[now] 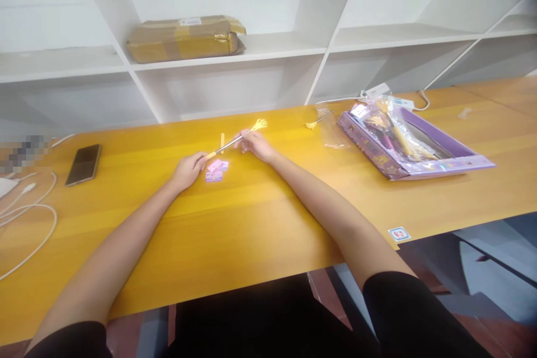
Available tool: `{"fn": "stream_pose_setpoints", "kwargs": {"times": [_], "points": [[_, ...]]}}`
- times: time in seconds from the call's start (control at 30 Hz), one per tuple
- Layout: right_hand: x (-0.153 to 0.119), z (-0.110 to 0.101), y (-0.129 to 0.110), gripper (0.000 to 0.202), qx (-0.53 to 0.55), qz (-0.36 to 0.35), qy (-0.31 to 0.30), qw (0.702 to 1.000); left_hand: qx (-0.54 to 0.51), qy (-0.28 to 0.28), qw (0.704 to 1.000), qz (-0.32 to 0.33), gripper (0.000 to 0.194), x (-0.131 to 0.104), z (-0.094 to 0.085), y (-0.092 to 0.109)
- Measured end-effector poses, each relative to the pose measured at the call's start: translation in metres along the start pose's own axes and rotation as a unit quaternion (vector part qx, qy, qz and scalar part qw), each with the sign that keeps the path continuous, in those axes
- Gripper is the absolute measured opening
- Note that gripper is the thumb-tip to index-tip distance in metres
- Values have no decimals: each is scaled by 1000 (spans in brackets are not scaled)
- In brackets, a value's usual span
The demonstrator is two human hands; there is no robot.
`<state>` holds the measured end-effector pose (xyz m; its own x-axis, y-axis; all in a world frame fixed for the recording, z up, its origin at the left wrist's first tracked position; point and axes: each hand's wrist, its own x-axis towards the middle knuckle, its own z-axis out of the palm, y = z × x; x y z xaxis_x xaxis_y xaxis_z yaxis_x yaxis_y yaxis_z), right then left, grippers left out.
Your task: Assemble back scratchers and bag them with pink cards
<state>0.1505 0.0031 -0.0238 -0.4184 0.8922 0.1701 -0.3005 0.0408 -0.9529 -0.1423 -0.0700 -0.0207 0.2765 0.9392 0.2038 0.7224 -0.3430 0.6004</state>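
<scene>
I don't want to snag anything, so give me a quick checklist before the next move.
1. Left grip closed on the yellow handle: ok.
2. Right grip on the metal rod, near its yellow hand-shaped end: ok.
3. Space behind the rod free: not ok, a loose yellow piece lies there.
4. Purple box open at the top: ok, off to the right.
5. Phone away from both hands: ok, far left.
6. Rod fully extended: cannot tell.

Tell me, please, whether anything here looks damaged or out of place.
A loose yellow handle-like piece lies near the held stick, while a metal rod with a yellow hand-shaped head lies near the purple box, showing no handle; perhaps they separated. On the shelf, the carton looks ragged at its right end.
</scene>
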Motion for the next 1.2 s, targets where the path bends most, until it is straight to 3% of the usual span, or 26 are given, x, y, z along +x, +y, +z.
{"fn": "stream_pose_setpoints", "kwargs": {"times": [1.2], "points": [[-2,6,11,46,23,-19,-39,999,-27,-2,1000,12,49,-7,-5,1]]}}
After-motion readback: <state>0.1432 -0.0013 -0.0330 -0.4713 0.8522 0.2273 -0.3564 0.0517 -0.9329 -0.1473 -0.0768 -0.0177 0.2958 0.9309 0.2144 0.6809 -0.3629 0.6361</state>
